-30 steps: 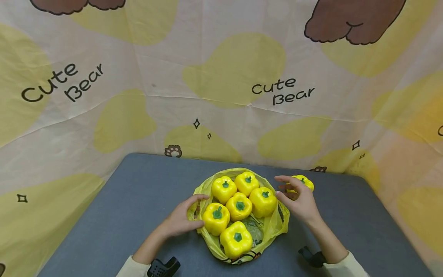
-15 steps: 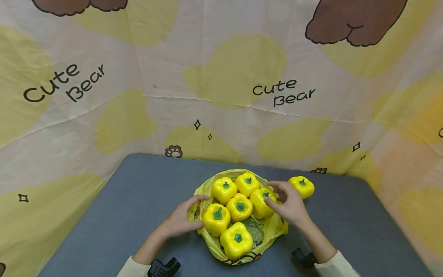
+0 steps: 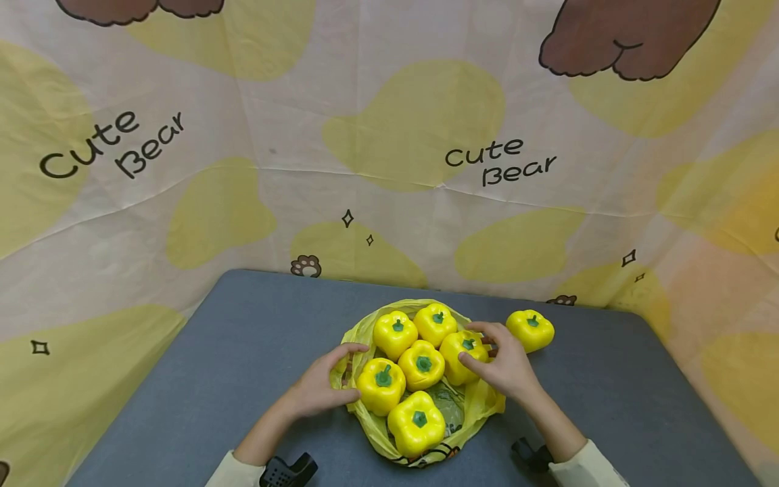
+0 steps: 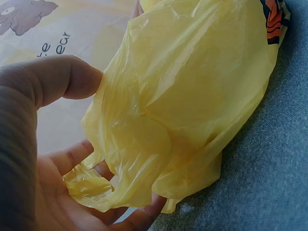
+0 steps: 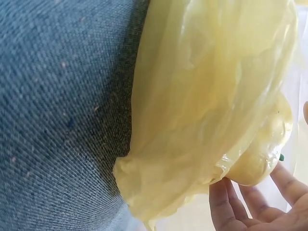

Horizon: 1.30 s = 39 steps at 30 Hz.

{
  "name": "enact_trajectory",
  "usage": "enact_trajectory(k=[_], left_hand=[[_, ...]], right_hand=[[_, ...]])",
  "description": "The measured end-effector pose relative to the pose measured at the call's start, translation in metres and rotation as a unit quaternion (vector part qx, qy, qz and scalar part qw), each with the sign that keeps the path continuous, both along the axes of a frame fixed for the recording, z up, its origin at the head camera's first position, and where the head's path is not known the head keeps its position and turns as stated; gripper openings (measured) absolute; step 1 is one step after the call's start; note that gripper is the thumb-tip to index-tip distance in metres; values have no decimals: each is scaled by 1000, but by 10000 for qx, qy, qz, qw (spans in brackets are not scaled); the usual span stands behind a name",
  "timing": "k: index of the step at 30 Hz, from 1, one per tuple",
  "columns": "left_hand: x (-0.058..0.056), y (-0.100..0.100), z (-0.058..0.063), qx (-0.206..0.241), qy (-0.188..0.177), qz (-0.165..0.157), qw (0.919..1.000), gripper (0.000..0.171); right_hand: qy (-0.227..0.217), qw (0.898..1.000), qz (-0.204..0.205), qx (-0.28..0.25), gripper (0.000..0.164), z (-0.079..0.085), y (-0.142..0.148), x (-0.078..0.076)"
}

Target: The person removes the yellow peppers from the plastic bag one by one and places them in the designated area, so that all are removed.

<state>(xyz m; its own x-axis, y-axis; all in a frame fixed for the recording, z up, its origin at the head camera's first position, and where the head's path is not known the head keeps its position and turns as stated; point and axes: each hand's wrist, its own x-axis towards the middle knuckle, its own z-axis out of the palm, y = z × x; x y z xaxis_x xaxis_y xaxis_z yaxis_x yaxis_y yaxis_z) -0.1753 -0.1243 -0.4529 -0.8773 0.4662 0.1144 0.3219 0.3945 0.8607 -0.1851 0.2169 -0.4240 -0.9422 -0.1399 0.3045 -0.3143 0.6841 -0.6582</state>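
A yellow plastic bag (image 3: 487, 399), its mouth spread wide, holds several yellow bell peppers with green stems. My left hand (image 3: 319, 382) is at its left rim. In the left wrist view, the thumb (image 4: 79, 79) touches the rim, and the fingers curl behind the bag's loose folds. My right hand (image 3: 510, 362) reaches over the right rim, thumb and fingers around the rightmost bell pepper (image 3: 456, 355) in the bag. The right wrist view shows fingertips against that pepper beside the bag's side. Another bell pepper (image 3: 531, 331) stands outside, just beyond my right hand.
A grey-blue cloth (image 3: 262, 325) covers the table under the bag. Behind it hangs a printed curtain (image 3: 389, 135) with "Cute Bear" lettering. Black wrist devices are strapped to both forearms, the left device (image 3: 289, 468) near the front edge.
My right hand has moved left, from in front of the outside bell pepper to the rightmost one in the bag. The outside pepper is now uncovered. My left hand stays put.
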Motion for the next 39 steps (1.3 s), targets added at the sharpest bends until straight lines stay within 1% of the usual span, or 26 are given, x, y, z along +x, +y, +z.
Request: enact_trajectory(k=[5, 9, 16, 21, 27, 31, 34, 39], left_hand=[[0, 0, 0, -45, -4, 48, 10000, 64], [0, 0, -1, -51, -59, 68, 9999, 64], [1, 0, 0, -2, -60, 14, 10000, 64], [0, 1, 1, -23, -109, 36, 9999, 64], [0, 1, 2, -12, -150, 29, 9999, 64], [1, 1, 2, -33, -149, 48, 9999, 64], [2, 1, 3, -41, -135, 61, 9999, 64], [1, 0, 2, -14, -156, 55, 9999, 64]], right_hand=[[22, 9999, -7, 146, 53, -3, -1, -2], [-83, 9997, 33, 219, 55, -4, -2, -4], [-361, 9987, 61, 351, 60, -4, -3, -4], [-446, 9983, 73, 380, 61, -3, -4, -3], [-447, 9985, 35, 314, 61, -6, -4, -4], [-374, 9992, 2, 157, 60, -6, -4, -4], [-304, 9995, -6, 73, 58, -4, -3, -3], [-233, 9997, -15, 92, 57, 3, -1, -2]])
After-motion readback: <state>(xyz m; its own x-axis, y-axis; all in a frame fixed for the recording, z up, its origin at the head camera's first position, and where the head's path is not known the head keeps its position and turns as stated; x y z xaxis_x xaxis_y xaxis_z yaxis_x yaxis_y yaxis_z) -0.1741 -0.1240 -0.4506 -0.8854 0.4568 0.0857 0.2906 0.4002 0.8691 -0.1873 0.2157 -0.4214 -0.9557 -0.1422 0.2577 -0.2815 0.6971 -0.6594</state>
